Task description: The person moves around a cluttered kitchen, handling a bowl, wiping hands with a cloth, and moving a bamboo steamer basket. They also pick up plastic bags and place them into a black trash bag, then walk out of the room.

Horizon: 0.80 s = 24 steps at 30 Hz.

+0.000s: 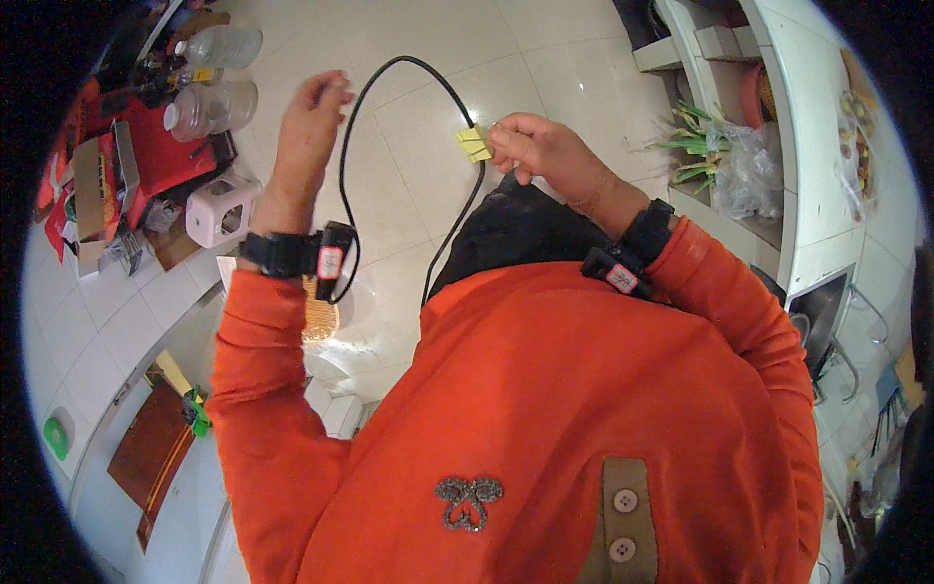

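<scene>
My right hand (547, 155) pinches the edge of a yellow clip (474, 144) between thumb and fingers. The clip sits on a black cable (400, 60), which arches across the space before me. One end of the cable runs to a black device (336, 252) strapped on my left wrist; the other drops behind my orange top (511, 365). Raised to the left of the loop, my left hand (310, 124) has its fingers slightly bent and apart, with nothing visible in it. A second black device (619, 271) is strapped on my right wrist.
Clear plastic jugs (215, 109), a pink stool-like plastic item (222, 210) and opened cardboard boxes (95, 190) stand at left. On the right, spring onions in a plastic bag (740, 160) rest on a shelf below a white counter (821, 182). Pale tiles (467, 29) cover the floor.
</scene>
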### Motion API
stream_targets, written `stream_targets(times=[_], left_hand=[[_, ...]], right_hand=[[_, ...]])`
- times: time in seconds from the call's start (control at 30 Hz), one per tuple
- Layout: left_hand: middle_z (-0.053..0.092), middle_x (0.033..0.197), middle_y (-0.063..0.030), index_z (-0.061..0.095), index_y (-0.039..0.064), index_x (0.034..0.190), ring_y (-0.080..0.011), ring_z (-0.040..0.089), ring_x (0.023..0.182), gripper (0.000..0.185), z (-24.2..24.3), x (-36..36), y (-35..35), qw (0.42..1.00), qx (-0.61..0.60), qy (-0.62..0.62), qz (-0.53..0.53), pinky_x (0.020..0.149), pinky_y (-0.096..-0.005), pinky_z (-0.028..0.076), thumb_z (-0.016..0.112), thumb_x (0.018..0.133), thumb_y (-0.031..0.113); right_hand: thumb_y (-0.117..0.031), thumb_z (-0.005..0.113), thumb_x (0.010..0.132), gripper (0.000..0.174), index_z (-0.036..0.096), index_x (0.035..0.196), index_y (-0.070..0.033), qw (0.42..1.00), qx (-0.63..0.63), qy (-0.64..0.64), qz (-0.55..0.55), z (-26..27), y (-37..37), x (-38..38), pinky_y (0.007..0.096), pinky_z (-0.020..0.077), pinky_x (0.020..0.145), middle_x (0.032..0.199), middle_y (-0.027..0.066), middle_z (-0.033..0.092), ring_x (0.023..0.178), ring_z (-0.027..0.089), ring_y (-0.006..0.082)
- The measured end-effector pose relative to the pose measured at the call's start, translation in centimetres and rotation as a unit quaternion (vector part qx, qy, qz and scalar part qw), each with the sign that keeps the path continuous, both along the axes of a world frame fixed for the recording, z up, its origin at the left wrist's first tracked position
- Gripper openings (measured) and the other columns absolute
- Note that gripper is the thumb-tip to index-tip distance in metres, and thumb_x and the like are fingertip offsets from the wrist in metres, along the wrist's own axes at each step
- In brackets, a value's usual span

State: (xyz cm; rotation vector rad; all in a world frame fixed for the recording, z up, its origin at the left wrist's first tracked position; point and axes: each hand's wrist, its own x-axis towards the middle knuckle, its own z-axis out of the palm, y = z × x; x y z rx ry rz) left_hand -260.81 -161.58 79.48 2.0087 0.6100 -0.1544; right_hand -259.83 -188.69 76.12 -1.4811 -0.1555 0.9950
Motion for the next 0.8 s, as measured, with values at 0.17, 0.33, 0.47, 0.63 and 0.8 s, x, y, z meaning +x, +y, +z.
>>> stream_targets(times=[0.17,0.33,0.47,0.63,0.8], left_hand=[[0.064,0.089,-0.0052,0.060,0.003,0.101,-0.0119,0.059,0.077,0.026,3.9,-2.1,-3.9,0.978,-0.050,-0.186,-0.075,0.067,-0.0246,0.045,0.051,0.092,0.026],[0.065,0.096,-0.0106,0.059,0.000,0.105,-0.0181,0.061,0.090,0.029,4.2,-5.5,-7.3,0.804,-0.297,0.243,-0.454,0.074,-0.0272,0.048,0.050,0.092,0.024],[0.063,0.099,-0.0123,0.056,-0.001,0.110,-0.0220,0.061,0.088,0.037,1.3,-8.3,-8.6,0.821,-0.030,0.162,-0.546,0.077,-0.0305,0.048,0.056,0.089,0.030],[0.061,0.081,-0.0134,0.058,0.000,0.095,-0.0214,0.059,0.075,0.035,0.4,-8.8,-6.6,0.802,-0.164,0.287,-0.497,0.070,-0.0303,0.046,0.062,0.084,0.033],[0.060,0.082,-0.0021,0.058,0.000,0.094,-0.0101,0.053,0.078,0.028,0.1,-8.0,-6.2,0.755,-0.267,0.309,-0.512,0.072,-0.0258,0.044,0.061,0.088,0.027]], right_hand=[[-0.035,0.057,0.088,0.032,0.061,0.083,-0.004,0.994,-0.081,-0.068,0.014,-0.5,-0.8,0.5,0.0203,0.0383,0.057,0.068,-0.0017,0.055,0.062,0.047,0.0069],[-0.034,0.058,0.087,0.035,0.060,0.072,-0.002,0.976,-0.132,-0.156,0.077,-1.8,-1.4,0.8,0.0228,0.0375,0.055,0.060,-0.0013,0.051,0.058,0.045,0.0074],[-0.044,0.056,0.083,0.045,0.063,0.073,0.000,0.958,-0.090,-0.239,0.127,-2.3,-1.3,0.9,0.0366,0.0395,0.052,0.058,0.0156,0.054,0.052,0.050,0.0254],[-0.042,0.057,0.083,0.043,0.063,0.073,0.000,0.957,-0.064,-0.213,0.188,-2.1,-1.2,0.9,0.0386,0.0384,0.051,0.057,0.0175,0.053,0.051,0.049,0.0275],[-0.039,0.055,0.085,0.042,0.063,0.073,0.001,0.970,0.009,-0.138,0.201,-1.4,-0.7,0.9,0.0337,0.0397,0.052,0.057,0.0115,0.055,0.052,0.050,0.0197]])
